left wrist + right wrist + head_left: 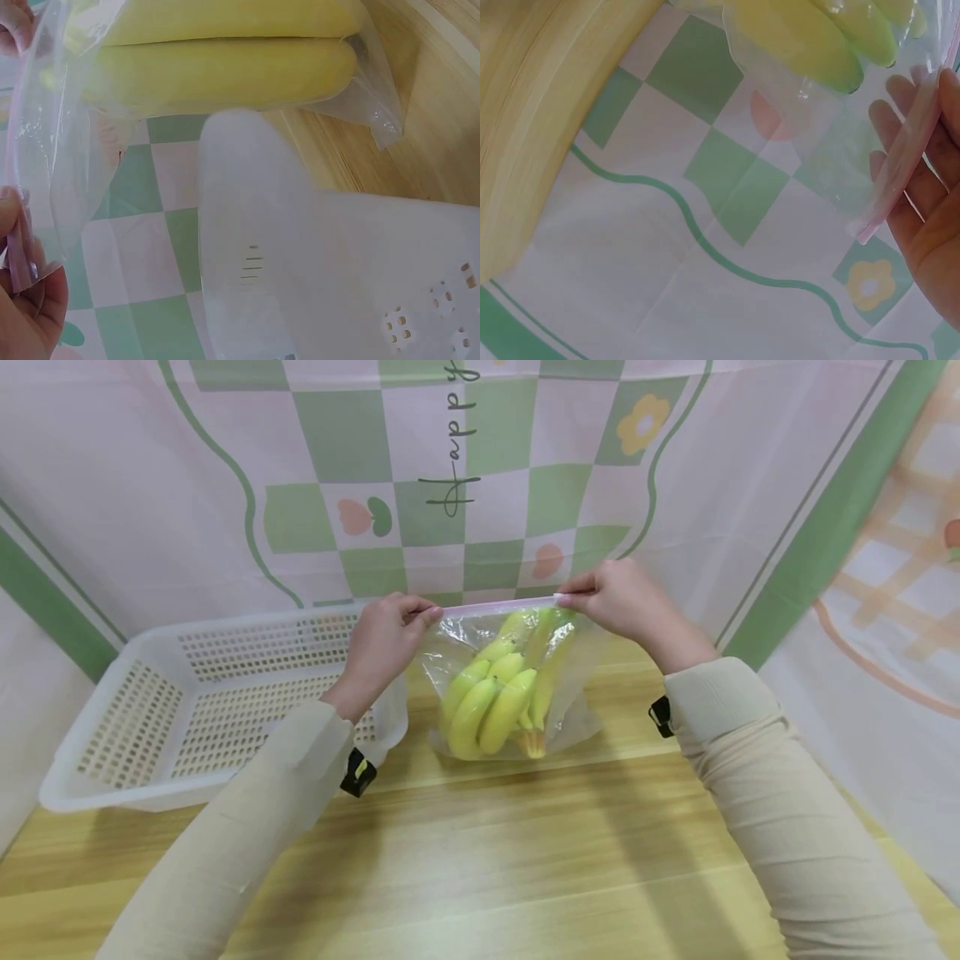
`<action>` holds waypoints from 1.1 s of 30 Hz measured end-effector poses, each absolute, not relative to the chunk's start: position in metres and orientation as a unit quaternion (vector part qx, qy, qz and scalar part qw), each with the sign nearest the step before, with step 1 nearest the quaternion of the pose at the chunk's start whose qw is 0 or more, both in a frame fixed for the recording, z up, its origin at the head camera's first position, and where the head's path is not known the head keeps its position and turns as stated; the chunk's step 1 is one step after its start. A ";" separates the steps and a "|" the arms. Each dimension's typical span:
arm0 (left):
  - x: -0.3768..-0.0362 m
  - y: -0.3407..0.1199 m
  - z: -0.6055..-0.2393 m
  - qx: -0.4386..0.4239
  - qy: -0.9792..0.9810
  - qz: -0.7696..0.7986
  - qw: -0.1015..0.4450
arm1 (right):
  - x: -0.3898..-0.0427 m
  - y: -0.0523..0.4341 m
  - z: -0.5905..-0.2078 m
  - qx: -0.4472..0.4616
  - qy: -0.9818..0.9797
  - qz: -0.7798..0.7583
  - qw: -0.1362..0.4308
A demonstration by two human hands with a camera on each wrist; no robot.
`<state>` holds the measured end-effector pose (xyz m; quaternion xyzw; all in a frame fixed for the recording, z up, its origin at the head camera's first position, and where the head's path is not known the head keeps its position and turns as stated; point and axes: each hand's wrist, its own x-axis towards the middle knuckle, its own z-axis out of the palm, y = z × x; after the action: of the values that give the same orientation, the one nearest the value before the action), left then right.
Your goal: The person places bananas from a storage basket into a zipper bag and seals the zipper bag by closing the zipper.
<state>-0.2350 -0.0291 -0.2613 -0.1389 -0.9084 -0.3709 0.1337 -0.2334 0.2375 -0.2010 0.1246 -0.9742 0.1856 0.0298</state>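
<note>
A clear zip bag (583,718) with a pink closure strip (495,607) stands upright on the wooden table, with yellow bananas (510,702) inside. At the strip's left end, my left hand (388,639) pinches the bag's top corner between thumb and fingers. My right hand (618,602) pinches the strip near its right end, where a small white piece shows at the fingertips. In the left wrist view, my left hand (30,311) grips the pink edge. The right wrist view shows my right hand (934,187) with fingers behind the clear plastic and the thumb in front.
A white perforated plastic basket (225,789) stands left of the bag, close to my left forearm. Behind is a hanging cloth (345,435) with green checks. The wooden table (480,860) extends toward me. A black strap (358,772) sits at my left wrist.
</note>
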 end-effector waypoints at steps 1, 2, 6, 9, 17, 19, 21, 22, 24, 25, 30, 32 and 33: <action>-0.235 -0.029 -0.261 -0.138 -0.909 -0.371 0.133 | -0.234 0.238 -0.201 0.122 -0.975 0.185 0.028; -0.235 -0.029 -0.261 -0.138 -0.909 -0.371 0.133 | -0.234 0.238 -0.200 0.122 -0.975 0.182 0.029; -0.235 -0.029 -0.261 -0.137 -0.909 -0.370 0.132 | -0.235 0.242 -0.199 0.119 -0.978 0.168 0.028; -0.235 -0.029 -0.261 -0.137 -0.910 -0.368 0.132 | -0.236 0.244 -0.197 0.114 -0.979 0.166 0.024; -0.235 -0.028 -0.260 -0.131 -0.912 -0.368 0.126 | -0.236 0.252 -0.197 0.102 -0.977 0.184 0.019; -0.236 -0.028 -0.260 -0.127 -0.912 -0.370 0.125 | -0.236 0.255 -0.196 0.099 -0.978 0.184 0.021; -0.237 -0.028 -0.260 -0.125 -0.912 -0.372 0.124 | -0.237 0.258 -0.197 0.097 -0.978 0.185 0.020; -0.237 -0.028 -0.261 -0.124 -0.911 -0.372 0.124 | -0.237 0.259 -0.197 0.094 -0.978 0.185 0.019; -0.238 -0.028 -0.261 -0.123 -0.911 -0.373 0.124 | -0.238 0.263 -0.197 0.089 -0.978 0.186 0.016; -0.238 -0.029 -0.262 -0.123 -0.911 -0.373 0.124 | -0.238 0.265 -0.197 0.086 -0.979 0.186 0.013; -0.239 -0.030 -0.263 -0.124 -0.910 -0.374 0.130 | -0.237 0.273 -0.197 0.080 -0.978 0.191 0.014; -0.239 -0.031 -0.263 -0.127 -0.909 -0.375 0.131 | -0.237 0.277 -0.197 0.080 -0.978 0.192 0.015; -0.239 -0.031 -0.263 -0.128 -0.908 -0.376 0.131 | -0.237 0.279 -0.197 0.078 -0.978 0.193 0.016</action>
<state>-0.2387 -0.0309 -0.2634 -0.1280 -0.9083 -0.3761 0.1308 -0.2367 0.2787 -0.1970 0.0781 -0.9779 0.1934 0.0160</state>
